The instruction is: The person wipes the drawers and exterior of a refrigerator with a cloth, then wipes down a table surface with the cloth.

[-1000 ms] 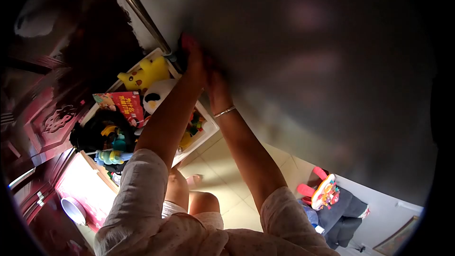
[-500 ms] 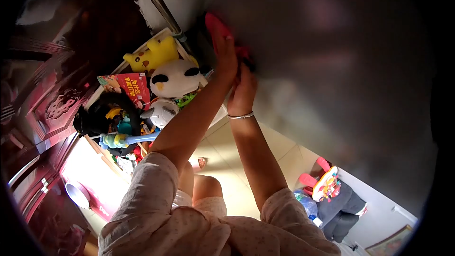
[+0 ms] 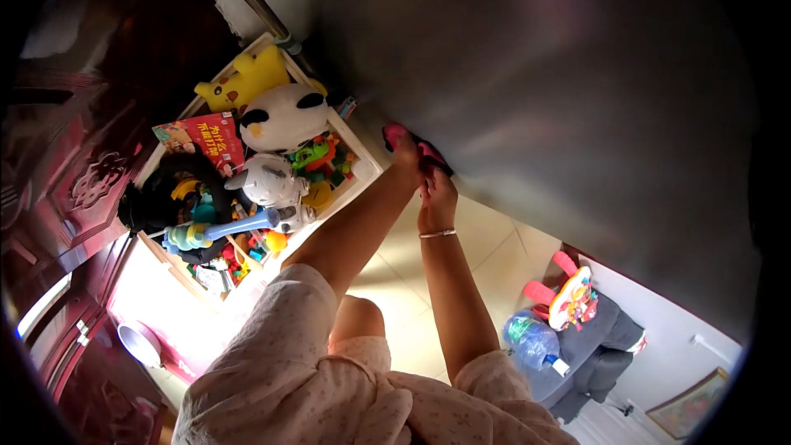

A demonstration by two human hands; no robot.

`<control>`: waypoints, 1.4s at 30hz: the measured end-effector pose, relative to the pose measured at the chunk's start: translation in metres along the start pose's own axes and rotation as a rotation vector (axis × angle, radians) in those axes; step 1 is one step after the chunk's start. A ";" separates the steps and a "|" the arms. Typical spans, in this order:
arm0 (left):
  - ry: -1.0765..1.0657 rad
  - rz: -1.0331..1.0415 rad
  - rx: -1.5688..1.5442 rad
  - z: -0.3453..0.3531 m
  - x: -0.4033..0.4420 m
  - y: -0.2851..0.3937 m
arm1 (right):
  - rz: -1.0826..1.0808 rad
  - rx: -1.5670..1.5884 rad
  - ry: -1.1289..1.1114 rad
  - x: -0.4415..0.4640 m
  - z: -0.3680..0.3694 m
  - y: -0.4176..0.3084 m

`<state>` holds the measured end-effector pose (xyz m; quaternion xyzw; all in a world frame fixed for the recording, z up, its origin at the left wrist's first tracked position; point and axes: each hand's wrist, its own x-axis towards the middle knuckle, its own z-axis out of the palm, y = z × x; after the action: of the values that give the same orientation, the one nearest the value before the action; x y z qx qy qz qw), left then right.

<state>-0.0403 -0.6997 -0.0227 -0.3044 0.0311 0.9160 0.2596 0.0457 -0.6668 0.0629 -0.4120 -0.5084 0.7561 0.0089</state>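
Note:
A small pink and black item (image 3: 430,153), whose exact kind I cannot make out, is at my hands beside a large dark grey surface. My left hand (image 3: 407,156) reaches up from the lower left, its fingers closed around the item's pink part. Just below and to the right, my right hand (image 3: 439,198), with a silver bangle at the wrist, is closed at the item's lower edge. The two hands nearly touch, and their fingers partly hide the item.
Left of my arms stands a pale toy box (image 3: 362,166) holding a yellow plush (image 3: 251,81), a panda plush (image 3: 284,118), a red book (image 3: 206,138) and a white toy robot (image 3: 270,180). A water bottle (image 3: 531,338) rests on a grey seat (image 3: 606,334), lower right.
Both hands and the pink and black item have come down and slightly right in view, nearer to me. More of the toy box shows.

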 end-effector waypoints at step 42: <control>-0.903 2.168 1.261 0.645 -0.470 -0.039 | -1.323 0.120 -0.151 -0.459 0.041 -0.576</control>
<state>-0.0506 -0.7421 0.7755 0.3736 0.5835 0.5070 -0.5127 0.0896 -0.6189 0.7974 0.0419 -0.6103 0.6451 0.4579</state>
